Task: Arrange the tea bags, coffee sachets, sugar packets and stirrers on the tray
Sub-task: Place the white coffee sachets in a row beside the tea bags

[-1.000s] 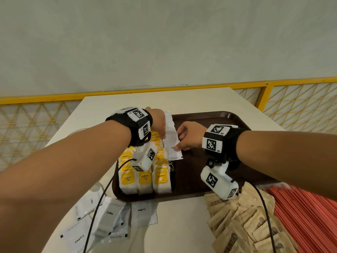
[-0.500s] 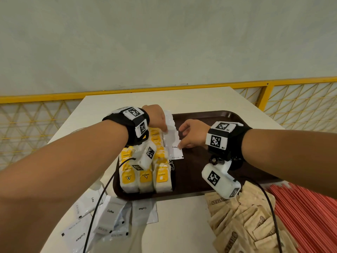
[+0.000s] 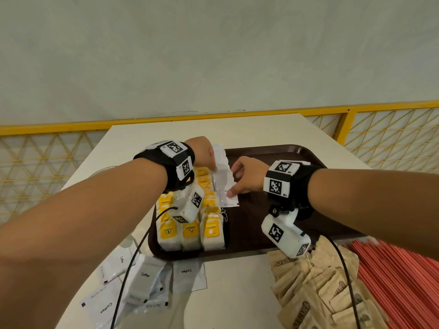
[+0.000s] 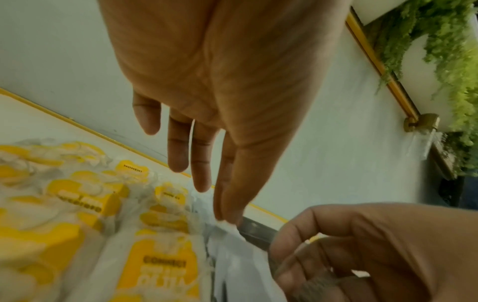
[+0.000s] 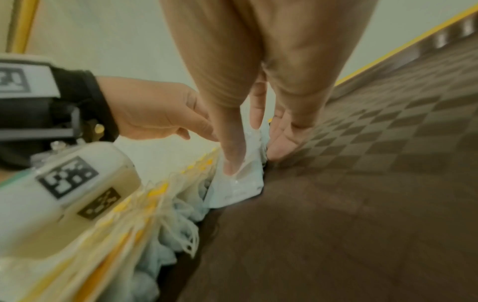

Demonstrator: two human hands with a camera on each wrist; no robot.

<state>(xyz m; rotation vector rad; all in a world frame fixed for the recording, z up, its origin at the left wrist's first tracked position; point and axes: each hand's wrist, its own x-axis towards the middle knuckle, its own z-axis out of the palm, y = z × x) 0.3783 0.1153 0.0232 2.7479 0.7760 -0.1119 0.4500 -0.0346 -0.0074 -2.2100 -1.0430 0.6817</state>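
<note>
coffee sachets [image 3: 224, 179]: white row standing on edge on the tray [image 3: 280, 153], just right of the tea bags, between both hands
left hand [image 3: 202, 150]: fingers straight and pointing down, tips touching the far end of the sachet row, nothing gripped
right hand [image 3: 247, 176]: fingers curled, thumb pressing down on the near sachet; pinches the row from the right
tea bags [image 3: 190, 224]: yellow-tagged rows under the left wrist, at the tray's left end
loose coffee sachets [image 3: 145, 281]: on the desk [image 3: 237, 293], below the left forearm, off the tray
sugar packets [image 3: 316, 288]: brown pile on the desk under the right forearm
stirrers [image 3: 399, 276]: red bundle, right of the sugar
</note>
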